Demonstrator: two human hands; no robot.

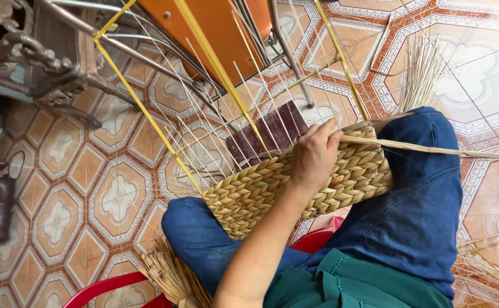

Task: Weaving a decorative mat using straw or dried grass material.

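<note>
A half-woven basket (249, 197) of braided tan straw lies across my lap, between my two knees in blue trousers (415, 217). My left hand (314, 155) rests on its upper edge, fingers curled over the rim where a long flat straw strand (432, 149) runs off to the right. Yellow ribs (141, 108) and thin pale wires rise from the basket's open end towards the upper left. A dark maroon block (266, 134) sits inside that frame. My right hand is not visible.
An orange chair (215, 28) with metal legs stands just beyond the basket. Dark carved wooden furniture (27, 63) is at the upper left. Loose straw bundles (421, 74) lie on the patterned tile floor at the right. A red stool rim (107, 285) and a braided piece (169, 276) are at the bottom left.
</note>
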